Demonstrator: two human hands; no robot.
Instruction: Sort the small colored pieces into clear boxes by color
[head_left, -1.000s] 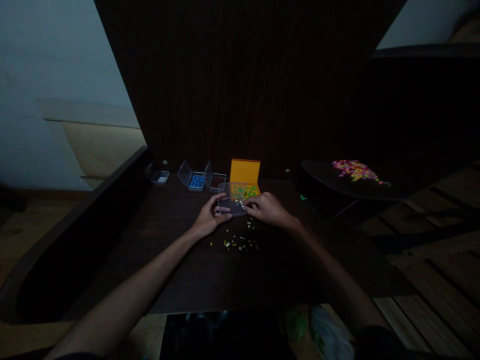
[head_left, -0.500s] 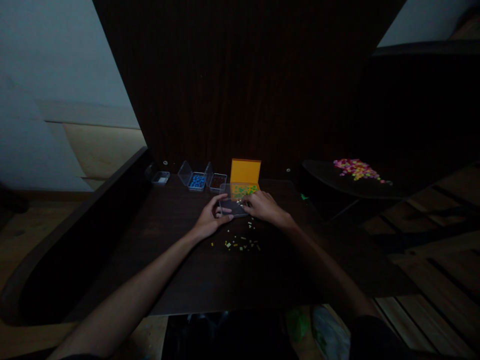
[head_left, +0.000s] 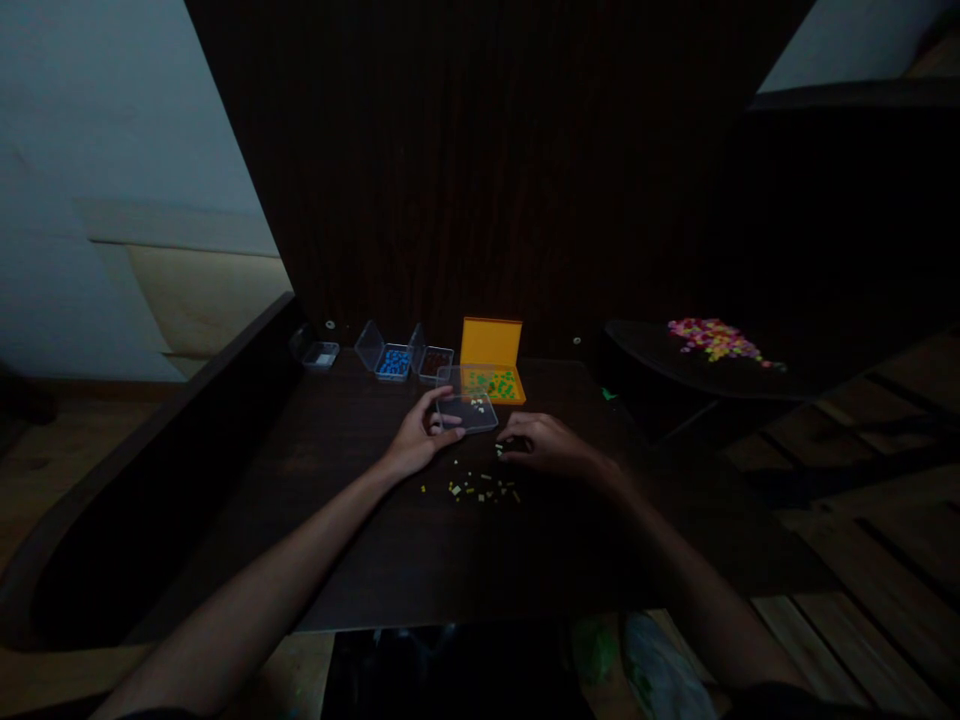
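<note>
My left hand grips the left side of a clear plastic box, thumb at its near edge and fingers along its far left. Several small white pieces lie inside the box. Just to the right of it, my right hand is over the dark table, thumb and forefinger a little apart around small white pieces. Nearer to me, several loose cream and yellow pieces are scattered on the tabletop.
Behind the clear box stands an open yellow case with green pieces. Left of it are open clear boxes of dark red pieces and blue pieces, then a small clear box. A colourful pile lies on a side ledge.
My right hand has left the clear box and moved right and toward me, down to the loose white pieces. My left hand keeps its hold on the box, almost unmoved.
</note>
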